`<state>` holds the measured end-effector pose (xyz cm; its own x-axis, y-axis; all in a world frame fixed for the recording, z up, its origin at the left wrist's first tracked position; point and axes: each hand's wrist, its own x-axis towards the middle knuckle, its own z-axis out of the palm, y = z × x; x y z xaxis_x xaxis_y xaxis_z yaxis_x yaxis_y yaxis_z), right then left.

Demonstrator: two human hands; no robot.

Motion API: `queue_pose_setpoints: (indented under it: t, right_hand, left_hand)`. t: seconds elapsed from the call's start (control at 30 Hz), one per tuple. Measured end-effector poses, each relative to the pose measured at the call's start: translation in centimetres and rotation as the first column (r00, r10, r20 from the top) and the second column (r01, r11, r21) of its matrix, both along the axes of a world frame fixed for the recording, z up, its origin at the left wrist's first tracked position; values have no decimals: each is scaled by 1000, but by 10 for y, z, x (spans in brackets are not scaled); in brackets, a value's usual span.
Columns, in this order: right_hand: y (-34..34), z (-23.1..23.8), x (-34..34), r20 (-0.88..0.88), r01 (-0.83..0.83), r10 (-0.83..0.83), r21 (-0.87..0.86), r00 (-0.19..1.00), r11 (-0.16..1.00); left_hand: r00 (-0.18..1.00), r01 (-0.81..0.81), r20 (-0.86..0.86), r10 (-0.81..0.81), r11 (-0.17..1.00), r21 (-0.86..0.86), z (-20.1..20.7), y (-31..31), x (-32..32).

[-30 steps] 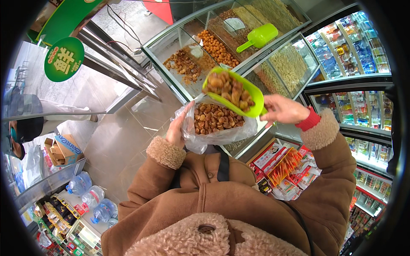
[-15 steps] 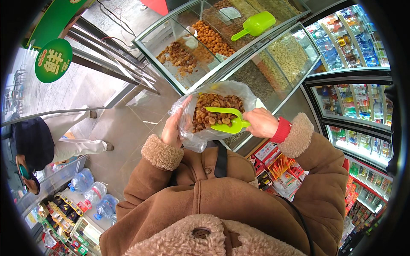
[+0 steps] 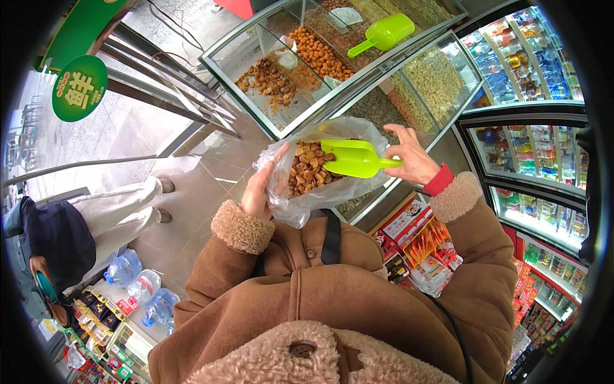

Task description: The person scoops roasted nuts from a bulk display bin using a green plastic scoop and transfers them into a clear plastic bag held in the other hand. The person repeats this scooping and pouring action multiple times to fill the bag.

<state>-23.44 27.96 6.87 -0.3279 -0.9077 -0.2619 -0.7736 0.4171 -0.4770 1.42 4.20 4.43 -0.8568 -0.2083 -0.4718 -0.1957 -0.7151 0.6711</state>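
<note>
clamping the clear bag, likely to hold it open, your left hand faces your right hand, which pinches the green scoop by its handle, lip among the brown beans inside.

The left hand holds a bag of brown beans, the right hand touching a green scoop.

A green oval sign bears one large pale character and smaller lettering
</note>
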Motion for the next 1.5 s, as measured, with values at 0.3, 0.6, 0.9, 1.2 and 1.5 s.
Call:
queue_pose_setpoints:
  t: [0.3, 0.6, 0.9, 1.2, 1.5]
  right_hand:
    - [6, -54, -14, 232, 39, -38, -1, 972, 999]
    - [17, -8, -23, -19, -13, 13, -2, 1000, 1000]
    - [34, 51, -23, -418, -14, 5, -18, 909, 1000]
    - [54, 90, -31, -563, -132, -22, -231, 826, 964]
    - [52, 74, -36, -523, -111, 5, -172, 853, 979]
  left_hand:
    - [1000, 4, -4, -4, 1000, 23, 5, 7, -1]
    - [998, 61, 25, -62, 997, 56, 23, 19, -18]
    - [999, 7, 47, -7, 1000, -3, 51, 46, -50]
    - [999, 20, -43, -18, 999, 46, 68, 65, -69]
    - [987, -64, 156, 45, 991, 115, 49, 70, -56]
